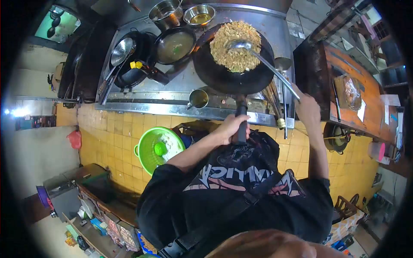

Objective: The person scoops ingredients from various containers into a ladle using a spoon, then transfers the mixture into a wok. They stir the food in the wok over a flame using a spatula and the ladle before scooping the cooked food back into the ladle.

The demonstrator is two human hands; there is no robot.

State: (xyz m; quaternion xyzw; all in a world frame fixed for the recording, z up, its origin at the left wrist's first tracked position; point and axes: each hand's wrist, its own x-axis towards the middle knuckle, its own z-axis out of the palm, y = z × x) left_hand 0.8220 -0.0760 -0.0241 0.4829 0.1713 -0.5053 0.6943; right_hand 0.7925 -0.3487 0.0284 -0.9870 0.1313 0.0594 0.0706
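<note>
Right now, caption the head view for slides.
Left hand holds the wok handle; right hand holds a ladle against stir-fry.

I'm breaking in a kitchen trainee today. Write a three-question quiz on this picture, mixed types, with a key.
1. Which hand grips the wok handle?
A) Left
B) Right
C) Both

2. True or false: the wok is empty.

3. Fill in the blank: the basket near the person's left arm is coloured ____.

Key:
1. A. The left hand grips it; the right hand holds a ladle.
2. False. A large heap of food lies in it.
3. Green.
</note>
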